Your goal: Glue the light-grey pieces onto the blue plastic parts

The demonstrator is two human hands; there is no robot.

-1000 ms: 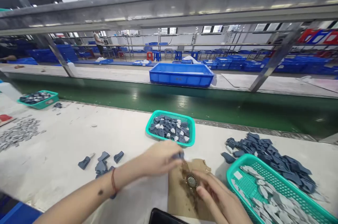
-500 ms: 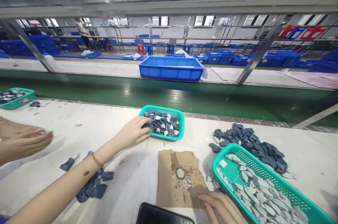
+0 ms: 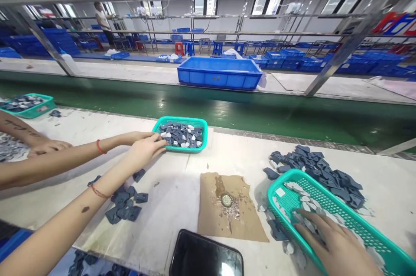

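Note:
My left hand (image 3: 147, 151) is at the left end of a small green basket (image 3: 205, 137) of dark and white pieces. Its fingers are bent at the rim, and whatever they hold is hidden. Another person's hand reaches the same spot just behind it. My right hand (image 3: 334, 241) is over the large green basket (image 3: 271, 200), fingers spread and reaching into light grey pieces (image 3: 328, 213). Between the baskets lies a piece of brown cardboard (image 3: 211, 219) with a round metallic disc (image 3: 226, 199) on it. Dark pieces (image 3: 125, 206) lie beneath my left forearm.
A black phone (image 3: 201, 254) lies at the front edge. Behind the large basket is a heap of dark pieces (image 3: 320, 174). Beyond the green belt (image 3: 136, 99) stands a blue bin (image 3: 219, 74). Another person's tattooed arm and a filled basket (image 3: 42, 109) are at the left.
My right hand has moved right, from the cardboard into the large basket. The small basket has shifted left with my left hand at it. Another person's arm now reaches to it.

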